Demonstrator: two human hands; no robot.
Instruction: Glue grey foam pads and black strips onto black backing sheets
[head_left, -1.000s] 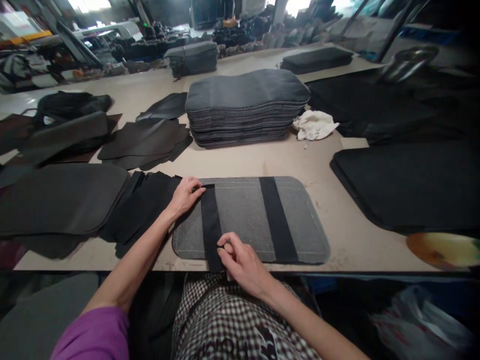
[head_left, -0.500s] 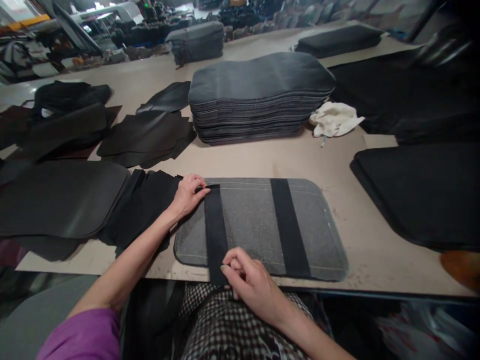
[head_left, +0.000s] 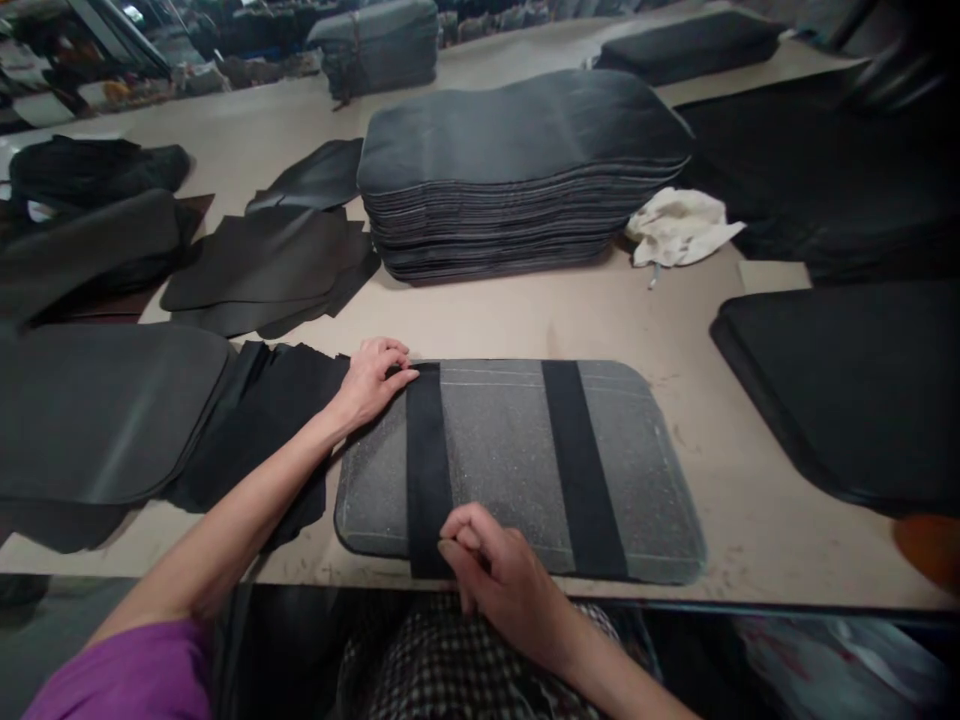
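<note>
A grey panel (head_left: 495, 450) with rounded corners and pale stitch lines lies flat before me. Across it run two black fabric strips: the left strip (head_left: 427, 450) and the right strip (head_left: 583, 470). My left hand (head_left: 373, 380) is closed at the left strip's top end, thumb and fingers pinching it by the panel's far edge. Down at the near edge, my right hand (head_left: 502, 575) has its fingertips pinched on the same strip's lower end. Beside my left forearm lies a pile of black fabric pieces (head_left: 255, 420).
Behind the panel stands a tall stack of dark panels (head_left: 517, 190), with a crumpled white cloth (head_left: 682, 228) at its right. Dark sheets (head_left: 97, 400) lie on the left. More black panels (head_left: 855, 390) are at the right, near an orange object (head_left: 930, 550).
The left strip has shifted up the panel; its top now meets the far edge and its lower end overhangs less. Both hands keep their pinch. The view has tilted slightly down.
</note>
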